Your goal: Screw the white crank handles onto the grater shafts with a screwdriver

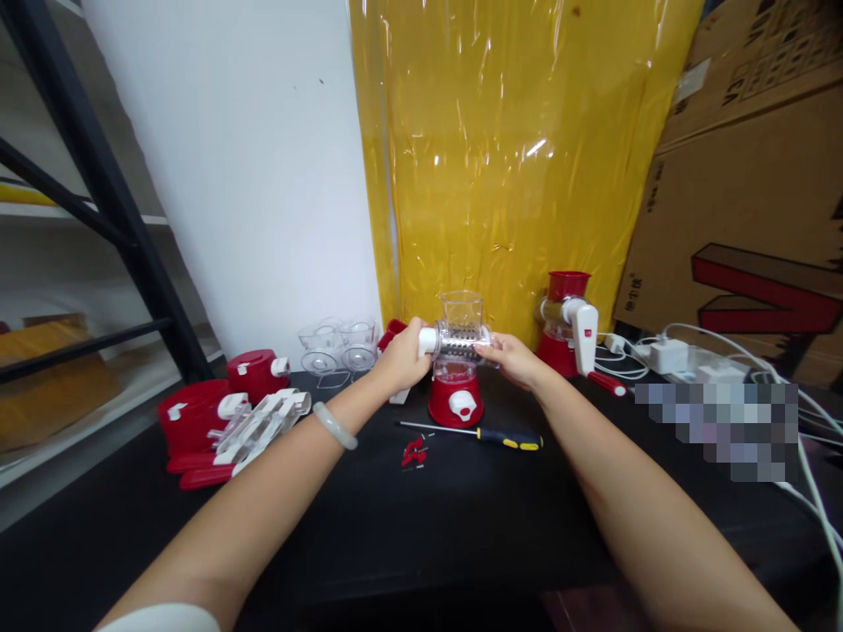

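A rotary grater with a red base [454, 404] and a clear hopper [462, 307] stands upright on the black table. Across its middle lies a metal grating drum [459, 342], seen through the clear housing. My left hand [401, 355] is closed around the white fitting [427, 341] at the left end. At the right end, my right hand [515, 358] pinches the edge of the drum between thumb and fingers. A screwdriver [507, 437] with a dark and yellow handle lies in front of the base, beside small red parts [414, 452] and several screws.
Red bases [198, 417] and white crank handles [260, 430] with red grips lie at left, near clear hoppers [342, 342]. An assembled grater [566, 325] stands at right, beside white chargers [668, 355] and cables. A large carton [744, 193] leans behind.
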### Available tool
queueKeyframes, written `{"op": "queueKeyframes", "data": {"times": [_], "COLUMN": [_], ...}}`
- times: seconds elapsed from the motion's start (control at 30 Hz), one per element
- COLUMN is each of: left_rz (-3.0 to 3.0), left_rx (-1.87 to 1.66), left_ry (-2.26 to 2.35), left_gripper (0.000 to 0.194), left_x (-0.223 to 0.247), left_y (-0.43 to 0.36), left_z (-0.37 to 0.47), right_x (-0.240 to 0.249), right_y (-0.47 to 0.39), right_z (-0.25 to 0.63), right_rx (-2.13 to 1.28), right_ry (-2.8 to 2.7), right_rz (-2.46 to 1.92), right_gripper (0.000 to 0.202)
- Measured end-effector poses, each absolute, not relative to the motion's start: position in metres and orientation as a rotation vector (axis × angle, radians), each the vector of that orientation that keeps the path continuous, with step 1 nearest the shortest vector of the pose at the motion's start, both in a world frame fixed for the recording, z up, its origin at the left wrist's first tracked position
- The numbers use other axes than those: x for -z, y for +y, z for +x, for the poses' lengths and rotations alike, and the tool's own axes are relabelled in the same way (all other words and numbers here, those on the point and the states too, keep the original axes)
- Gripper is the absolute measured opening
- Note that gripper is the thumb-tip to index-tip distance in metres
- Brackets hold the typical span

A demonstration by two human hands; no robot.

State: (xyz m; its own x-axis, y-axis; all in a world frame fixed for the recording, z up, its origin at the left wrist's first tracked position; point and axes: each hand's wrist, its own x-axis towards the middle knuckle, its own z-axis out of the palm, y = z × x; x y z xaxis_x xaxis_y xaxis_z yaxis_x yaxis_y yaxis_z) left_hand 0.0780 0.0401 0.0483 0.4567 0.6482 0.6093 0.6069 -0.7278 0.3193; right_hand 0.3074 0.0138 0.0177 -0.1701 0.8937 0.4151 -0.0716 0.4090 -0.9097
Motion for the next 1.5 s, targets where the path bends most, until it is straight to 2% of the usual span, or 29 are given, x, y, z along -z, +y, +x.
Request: {"op": "queueKeyframes", "data": {"times": [0.27, 0.57, 0.9, 1.2, 1.4, 1.5], "left_rz": [2.490, 2.291, 2.385, 2.227, 2.339, 2.303], "left_rx": [-1.186, -1.424, -1.280, -1.441, -1.256, -1.295], "left_ry": [0.956, 1.051, 0.954, 1.062, 0.977, 1.001], "left_gripper": [0.034, 0.036, 0.037, 0.035, 0.037, 0.037], "left_x": [-0.042, -0.025, -0.034, -0.026, -0.037, -0.038], "left_y": [0.045, 0.041, 0.048, 0.045, 0.044, 0.042], "left_z": [0.077, 0.085, 0.077, 0.086, 0.078, 0.079], "right_x": [-0.016, -0.017, -0.019, -0.019, -0.020, -0.021], "right_y": [0.015, 0.014, 0.013, 0.015, 0.014, 0.013], "right_z": [0.309, 0.307, 0.310, 0.309, 0.310, 0.309], "right_rx": [-1.023, -0.990, -1.022, -1.005, -1.015, -1.026], "right_ry": [-1.522, -1.547, -1.552, -1.553, -1.552, -1.554], "right_rz": [-0.738, -0.760, -0.757, -0.758, -0.781, -0.763], "right_gripper": [0.043, 0.046, 0.045, 0.046, 0.048, 0.047]}}
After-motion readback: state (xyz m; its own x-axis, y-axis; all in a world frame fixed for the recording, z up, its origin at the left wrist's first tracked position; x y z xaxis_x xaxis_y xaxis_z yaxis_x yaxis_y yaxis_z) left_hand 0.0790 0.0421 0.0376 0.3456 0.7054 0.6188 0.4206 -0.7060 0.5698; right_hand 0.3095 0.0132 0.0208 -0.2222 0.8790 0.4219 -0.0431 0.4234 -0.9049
